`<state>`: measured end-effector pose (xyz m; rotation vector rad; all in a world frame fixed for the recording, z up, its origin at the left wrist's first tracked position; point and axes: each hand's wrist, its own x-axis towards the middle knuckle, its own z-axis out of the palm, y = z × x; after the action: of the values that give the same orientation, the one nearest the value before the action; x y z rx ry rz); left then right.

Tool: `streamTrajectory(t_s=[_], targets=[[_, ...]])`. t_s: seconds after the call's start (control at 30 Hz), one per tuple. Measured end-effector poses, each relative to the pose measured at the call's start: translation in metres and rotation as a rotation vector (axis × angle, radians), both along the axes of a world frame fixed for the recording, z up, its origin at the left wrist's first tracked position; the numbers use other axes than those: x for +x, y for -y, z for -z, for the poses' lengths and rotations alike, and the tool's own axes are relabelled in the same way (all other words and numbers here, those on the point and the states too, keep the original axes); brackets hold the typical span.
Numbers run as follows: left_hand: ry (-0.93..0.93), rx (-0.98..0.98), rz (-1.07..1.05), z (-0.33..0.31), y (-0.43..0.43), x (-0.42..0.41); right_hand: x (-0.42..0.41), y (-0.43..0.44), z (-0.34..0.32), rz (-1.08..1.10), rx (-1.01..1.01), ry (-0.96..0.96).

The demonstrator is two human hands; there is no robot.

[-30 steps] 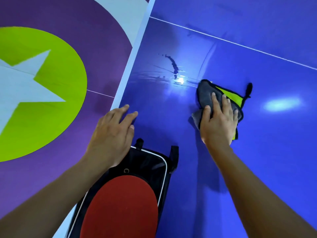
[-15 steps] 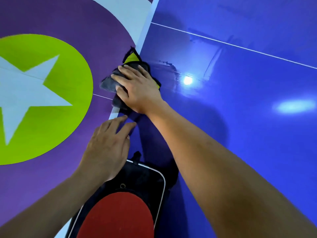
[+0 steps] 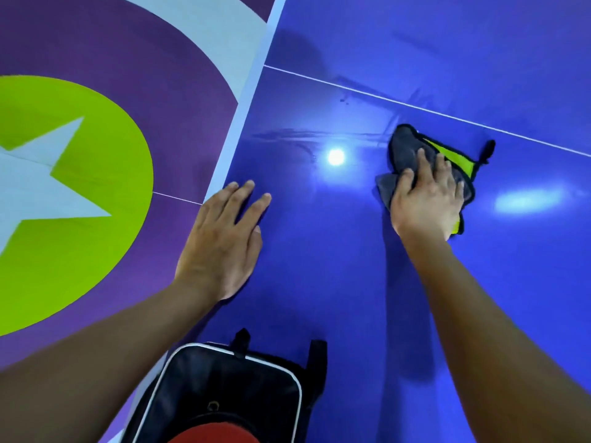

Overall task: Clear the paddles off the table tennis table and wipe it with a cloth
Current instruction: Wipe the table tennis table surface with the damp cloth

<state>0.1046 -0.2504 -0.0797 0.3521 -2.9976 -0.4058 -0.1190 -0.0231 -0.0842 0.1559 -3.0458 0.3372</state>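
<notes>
one head-worn view, steeply down and close over the blue table (image 3: 319,266) edge

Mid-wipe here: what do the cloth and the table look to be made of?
Cloth: soft, matte fabric, probably microfibre. It crumples in folds, grey on one face and yellow-green on the other, with black stitched edging.
Table: hard, smooth board with a glossy blue coating. It mirrors lamp glare and shows wipe streaks. Its core is hidden.
</notes>
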Motion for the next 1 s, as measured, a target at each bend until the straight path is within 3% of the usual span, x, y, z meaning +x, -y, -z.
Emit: streamTrajectory(t_s=[0.1,0.33,0.43,0.6,0.87,1.0], targets=[[-0.007,0.025,-0.009,0.0,0.0,0.0,-0.004,0.048,-0.001,-0.1,0.025,-0.002],[0.025,0.005,-0.01,0.003,0.003,-0.002,0.026,0.228,-0.001,-0.811,0.053,-0.037],[0.035,0.022,-0.017,0.002,0.004,-0.001,0.022,0.247,-0.001,-0.915,0.054,0.006],[0.041,0.019,-0.026,0.001,0.002,-0.002,-0.021,0.223,0.0,-0.658,-0.047,0.025],[0.068,0.07,-0.058,-0.003,-0.001,-0.003,-0.083,0.062,0.0,0.013,-0.068,0.009],[0.024,0.041,-0.062,0.0,0.0,-0.002,-0.08,0.084,0.001,0.091,-0.013,0.06]])
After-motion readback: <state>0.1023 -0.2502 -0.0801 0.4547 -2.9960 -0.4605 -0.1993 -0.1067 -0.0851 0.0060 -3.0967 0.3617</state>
